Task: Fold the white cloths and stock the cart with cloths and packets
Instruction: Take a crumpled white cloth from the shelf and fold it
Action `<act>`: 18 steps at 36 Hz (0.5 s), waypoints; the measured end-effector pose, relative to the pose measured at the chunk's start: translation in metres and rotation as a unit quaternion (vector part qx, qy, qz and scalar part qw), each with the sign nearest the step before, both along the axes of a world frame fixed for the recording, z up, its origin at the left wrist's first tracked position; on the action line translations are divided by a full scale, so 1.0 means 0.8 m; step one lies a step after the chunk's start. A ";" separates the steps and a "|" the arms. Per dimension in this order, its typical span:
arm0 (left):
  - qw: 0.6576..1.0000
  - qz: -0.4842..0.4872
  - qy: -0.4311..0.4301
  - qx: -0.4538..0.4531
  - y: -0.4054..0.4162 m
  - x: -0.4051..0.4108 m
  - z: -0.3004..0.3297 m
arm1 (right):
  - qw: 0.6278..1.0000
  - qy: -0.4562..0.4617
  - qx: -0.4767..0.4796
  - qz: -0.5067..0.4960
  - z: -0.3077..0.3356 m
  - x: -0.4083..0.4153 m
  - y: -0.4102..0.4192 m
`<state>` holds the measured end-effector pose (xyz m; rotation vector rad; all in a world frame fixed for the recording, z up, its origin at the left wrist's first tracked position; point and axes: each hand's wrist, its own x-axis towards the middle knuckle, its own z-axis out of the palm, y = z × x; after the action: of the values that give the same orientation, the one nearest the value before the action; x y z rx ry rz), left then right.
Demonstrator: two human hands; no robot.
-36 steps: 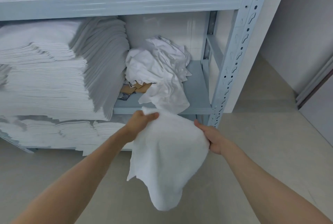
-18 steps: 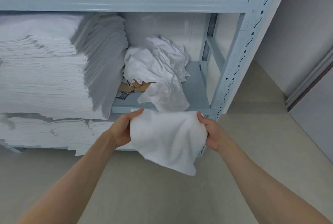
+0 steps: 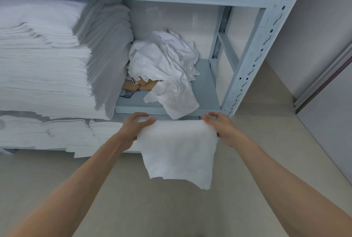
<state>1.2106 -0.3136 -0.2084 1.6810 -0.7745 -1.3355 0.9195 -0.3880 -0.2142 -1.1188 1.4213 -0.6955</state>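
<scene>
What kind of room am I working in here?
Most likely a linen storeroom, perhaps in a hotel. A grey metal rack holds tall stacks of folded white linen, a crumpled pile of cloths lies over brown packets, and both hands hold a white cloth.

Linen storerm; metal shelving (image 3: 253,61); stacked linens (image 3: 43,69)

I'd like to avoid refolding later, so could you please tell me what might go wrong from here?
The left hand and right hand hold the white cloth only at its top corners, so it could slip to the floor. The crumpled pile overhangs the shelf edge and might be dragged off.
</scene>
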 end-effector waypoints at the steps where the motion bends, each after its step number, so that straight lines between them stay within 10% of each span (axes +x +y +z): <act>1: 0.999 -0.044 -0.012 -0.010 0.000 0.002 0.004 | 0.999 -0.011 0.001 0.040 0.002 -0.004 0.000; 9: 0.902 -0.269 -0.335 -0.035 -0.008 -0.010 0.001 | 0.940 0.210 -0.087 0.253 0.007 0.001 0.005; 18: 0.824 -0.249 -0.505 -0.062 -0.019 -0.020 0.000 | 0.861 0.396 -0.213 0.236 0.000 -0.002 -0.002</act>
<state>1.1945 -0.3285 -0.2087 2.1259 -1.9690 -0.5462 0.9181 -0.3899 -0.2145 -2.1903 1.5772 -0.1709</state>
